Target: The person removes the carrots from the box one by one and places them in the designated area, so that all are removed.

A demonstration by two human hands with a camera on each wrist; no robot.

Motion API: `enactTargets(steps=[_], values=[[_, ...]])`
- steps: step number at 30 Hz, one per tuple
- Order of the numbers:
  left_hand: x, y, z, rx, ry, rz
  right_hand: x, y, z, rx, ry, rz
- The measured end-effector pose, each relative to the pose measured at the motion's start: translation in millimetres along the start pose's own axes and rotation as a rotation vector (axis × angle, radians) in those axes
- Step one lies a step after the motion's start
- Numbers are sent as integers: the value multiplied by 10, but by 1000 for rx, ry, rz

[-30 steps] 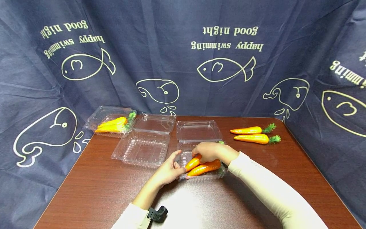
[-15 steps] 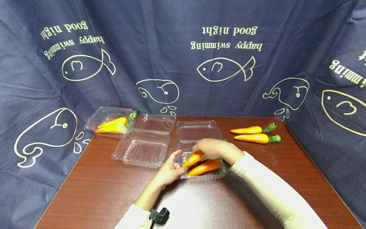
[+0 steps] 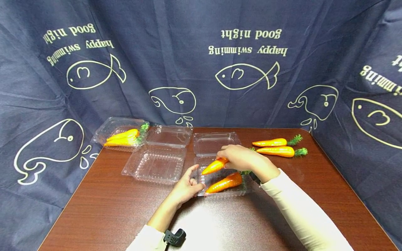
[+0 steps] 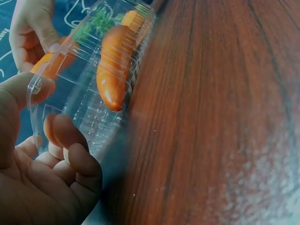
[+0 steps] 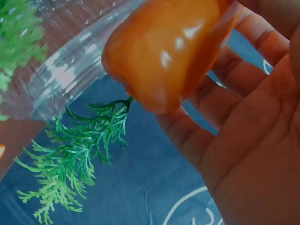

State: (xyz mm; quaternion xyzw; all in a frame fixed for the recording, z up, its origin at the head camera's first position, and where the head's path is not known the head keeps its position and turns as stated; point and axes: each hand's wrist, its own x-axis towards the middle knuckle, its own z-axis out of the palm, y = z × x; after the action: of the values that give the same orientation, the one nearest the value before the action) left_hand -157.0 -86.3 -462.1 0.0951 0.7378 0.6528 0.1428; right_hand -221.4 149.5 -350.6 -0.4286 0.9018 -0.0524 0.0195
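Observation:
My right hand (image 3: pixel 243 157) grips an orange carrot (image 3: pixel 213 166) above an open clear plastic container, its tip pointing left and its green top showing in the right wrist view. Its fingers curl round the carrot's thick end. A second carrot (image 3: pixel 224 183) lies inside the container (image 3: pixel 224 196) along the near side, tip to the left. My left hand (image 3: pixel 185 188) holds the container's left end, with the fingers at the clear wall in the left wrist view. The container's lid (image 3: pixel 216 143) is folded back behind it.
Another open clear container (image 3: pixel 154 164) stands to the left. At the back left, a clear container (image 3: pixel 100 134) holds several carrots. Two carrots (image 3: pixel 276 151) with green tops lie at the right on the brown table (image 3: pixel 110 202). A dark blue curtain (image 3: pixel 201 62) surrounds the table.
My right hand has lifted its carrot up and to the right, away from the container's floor and my left thumb. The left hand and the other carrot have hardly moved.

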Motion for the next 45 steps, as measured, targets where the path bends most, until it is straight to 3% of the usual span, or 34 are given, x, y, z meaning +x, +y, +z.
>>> enactTargets(steps=[9, 24, 35, 45], values=[[1, -1, -6, 3, 3, 7, -203, 163, -17, -22, 107, 11], [14, -13, 14, 32, -6, 19, -558, 526, -63, -47, 211, 161], [16, -63, -6, 55, -9, 14, -825, 808, 19, -7, 282, 208], [12, -60, -11, 45, -13, 15, -1118, 1051, 124, -44, 320, 286]])
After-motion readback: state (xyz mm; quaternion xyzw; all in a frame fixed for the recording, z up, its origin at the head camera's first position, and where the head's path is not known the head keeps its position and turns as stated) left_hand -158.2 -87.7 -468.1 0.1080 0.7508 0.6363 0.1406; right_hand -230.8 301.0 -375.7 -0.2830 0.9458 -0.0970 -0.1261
